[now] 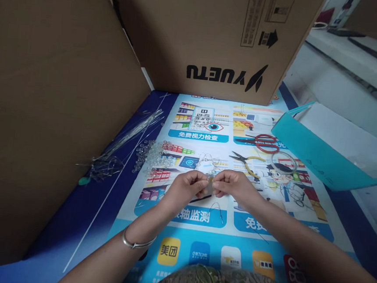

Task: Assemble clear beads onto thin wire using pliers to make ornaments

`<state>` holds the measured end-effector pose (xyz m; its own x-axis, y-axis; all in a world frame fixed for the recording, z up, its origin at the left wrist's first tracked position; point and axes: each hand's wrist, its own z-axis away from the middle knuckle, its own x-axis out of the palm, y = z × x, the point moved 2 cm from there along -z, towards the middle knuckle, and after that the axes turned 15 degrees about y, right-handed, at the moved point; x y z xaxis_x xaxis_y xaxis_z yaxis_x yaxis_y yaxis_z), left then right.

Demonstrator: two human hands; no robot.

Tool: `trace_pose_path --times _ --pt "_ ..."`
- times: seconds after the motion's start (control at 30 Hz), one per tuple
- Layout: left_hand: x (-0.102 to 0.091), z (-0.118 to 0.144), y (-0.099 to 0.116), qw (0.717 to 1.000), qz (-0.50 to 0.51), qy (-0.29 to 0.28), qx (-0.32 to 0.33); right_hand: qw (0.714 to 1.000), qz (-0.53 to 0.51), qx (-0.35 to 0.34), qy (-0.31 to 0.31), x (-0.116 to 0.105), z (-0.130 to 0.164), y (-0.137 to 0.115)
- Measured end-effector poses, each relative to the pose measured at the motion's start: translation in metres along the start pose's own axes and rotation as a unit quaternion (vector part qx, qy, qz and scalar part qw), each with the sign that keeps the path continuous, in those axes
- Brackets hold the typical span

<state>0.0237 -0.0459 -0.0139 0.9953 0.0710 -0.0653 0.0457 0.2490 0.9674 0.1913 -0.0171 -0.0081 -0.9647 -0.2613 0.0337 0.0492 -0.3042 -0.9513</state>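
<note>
Two bare hands meet over a glossy blue printed poster (200, 230) spread as a work surface — the left hand (184, 186), a thin silver bangle (136, 242) on its wrist, and the right hand (234, 185) each pinch with fingertips pressed together on one small beaded wire piece (210, 181), held between them just above the poster's middle. The piece is too small to make out in detail.

To the far left of the hands lies a loose heap of clear glass-like beads (151, 155), and further left a bundle of thin silver wires (125, 140) fans out beside a tall brown cardboard panel (46, 102). Just beyond the right hand rest yellow-handled pliers (248, 162); red-handled scissors (261, 142) lie further off, with a clear round roll of tape (284, 163) near them. A turquoise paper bag (319, 157) lies on its side at the right — and a large brown cardboard box printed with black lettering (217, 38) closes off the far edge.
</note>
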Motion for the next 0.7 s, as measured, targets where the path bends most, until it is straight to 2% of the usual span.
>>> trace_pose_path --times 0.2,0.5,0.6,0.7 --pt "0.0053 0.0047 0.0013 0.999 0.042 0.003 0.027 0.999 -0.036 -0.014 0.009 0.0023 0.0016 0.0034" --pt "0.0054 0.0030 -0.0013 0.999 0.020 0.026 0.037 0.999 -0.024 -0.019 0.011 0.0012 0.0008 0.0012" --pt "0.0045 0.0038 0.0003 0.997 -0.008 0.034 0.065 1.000 -0.011 -0.023 0.015 0.0019 0.0007 0.0020" --pt "0.0030 0.0050 0.0016 0.992 -0.043 0.064 0.101 0.999 -0.004 -0.024 0.025 0.0034 0.0019 0.0024"
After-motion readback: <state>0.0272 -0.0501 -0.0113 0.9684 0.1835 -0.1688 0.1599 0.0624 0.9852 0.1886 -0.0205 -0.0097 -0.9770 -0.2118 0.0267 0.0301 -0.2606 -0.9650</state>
